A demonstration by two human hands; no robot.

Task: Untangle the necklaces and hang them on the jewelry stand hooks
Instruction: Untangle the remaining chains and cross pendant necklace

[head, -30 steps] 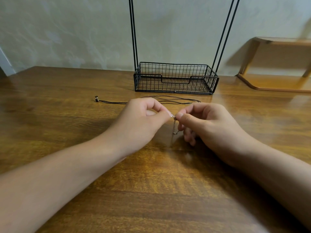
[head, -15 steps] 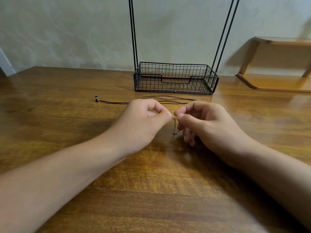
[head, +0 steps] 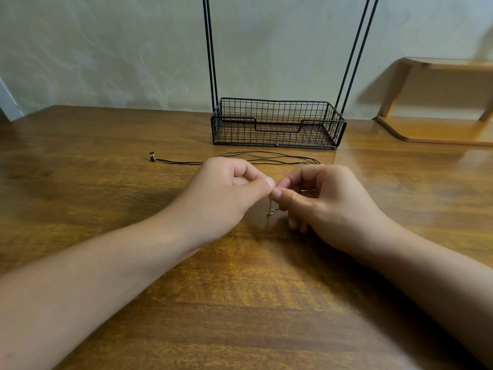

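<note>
silver chain [head: 271,211] pinched by left hand [head: 226,193] and right hand [head: 320,198].

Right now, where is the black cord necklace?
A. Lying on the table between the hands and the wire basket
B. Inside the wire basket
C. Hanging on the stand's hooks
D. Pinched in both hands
A. The black cord necklace lies flat on the wooden table, in front of the wire basket, while the left hand and right hand pinch a thin metal chain.

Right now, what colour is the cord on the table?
Black cord, clearest in the head view.
</note>
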